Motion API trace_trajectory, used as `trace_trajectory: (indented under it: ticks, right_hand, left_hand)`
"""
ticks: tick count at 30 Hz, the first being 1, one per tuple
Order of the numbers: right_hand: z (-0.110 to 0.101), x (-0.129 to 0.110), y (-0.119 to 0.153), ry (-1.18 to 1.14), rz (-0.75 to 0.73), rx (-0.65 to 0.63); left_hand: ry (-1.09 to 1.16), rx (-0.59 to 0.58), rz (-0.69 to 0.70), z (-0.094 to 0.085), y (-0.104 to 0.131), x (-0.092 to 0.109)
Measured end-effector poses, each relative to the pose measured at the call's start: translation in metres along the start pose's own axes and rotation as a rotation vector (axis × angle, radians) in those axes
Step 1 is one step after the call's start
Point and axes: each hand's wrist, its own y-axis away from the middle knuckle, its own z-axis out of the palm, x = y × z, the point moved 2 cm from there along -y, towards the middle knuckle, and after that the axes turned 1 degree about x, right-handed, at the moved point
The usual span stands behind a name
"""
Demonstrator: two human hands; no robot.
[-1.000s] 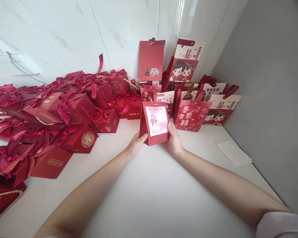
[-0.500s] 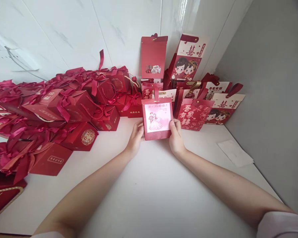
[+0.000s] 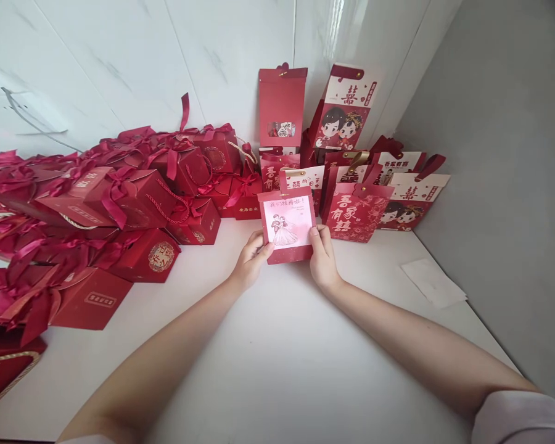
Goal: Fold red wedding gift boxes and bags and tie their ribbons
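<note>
Between my two hands is a red wedding favor bag [image 3: 288, 254], with a pale pink panel showing a bride and groom. My left hand [image 3: 252, 259] grips its left edge, the thumb lying on the front. At the right edge my right hand [image 3: 324, 256] holds on, thumb also on the front; fingers behind the bag are partly hidden. Close behind stand a white-and-red bag [image 3: 317, 177] and, to the right, a red bag with large white characters [image 3: 358, 213].
Red gift boxes with ribbons [image 3: 92, 296] are piled along the left. More favor bags stand at the back right, including a tall red one [image 3: 282, 102] and one with cartoon faces [image 3: 342, 108]. White paper [image 3: 432, 282] lies by the grey wall [image 3: 504, 185] on the white table [image 3: 259, 370].
My left thumb has come onto the front of the held bag. The bag is slightly tilted, and its upright ribbon loop no longer shows. The view has shifted slightly.
</note>
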Motion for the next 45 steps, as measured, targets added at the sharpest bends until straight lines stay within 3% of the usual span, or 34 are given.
trace_trajectory:
  ticks: [5, 11, 16, 20, 31, 45]
  right_hand:
    - [-0.001, 0.000, 0.001, 0.025, -0.025, -0.025]
    - [0.005, -0.006, 0.006, 0.014, -0.072, -0.148]
    - [0.008, -0.005, 0.006, -0.109, -0.009, -0.162]
    - [0.006, -0.002, 0.001, -0.018, 0.005, -0.155]
    - [0.006, -0.001, 0.002, 0.153, -0.058, -0.398]
    - [0.007, -0.001, 0.001, 0.174, -0.057, -0.360]
  left_hand:
    - [0.027, 0.048, 0.001, 0.000, 0.001, -0.002]
    - [0.283, 0.237, -0.069, -0.004, -0.002, -0.014]
    - [0.286, 0.326, -0.066, -0.005, -0.002, -0.015]
    - [0.199, 0.343, -0.067, -0.005, -0.001, -0.014]
    - [0.095, 0.416, 0.009, -0.011, 0.000, -0.008]
    - [0.198, 0.410, -0.070, -0.010, -0.002, -0.010]
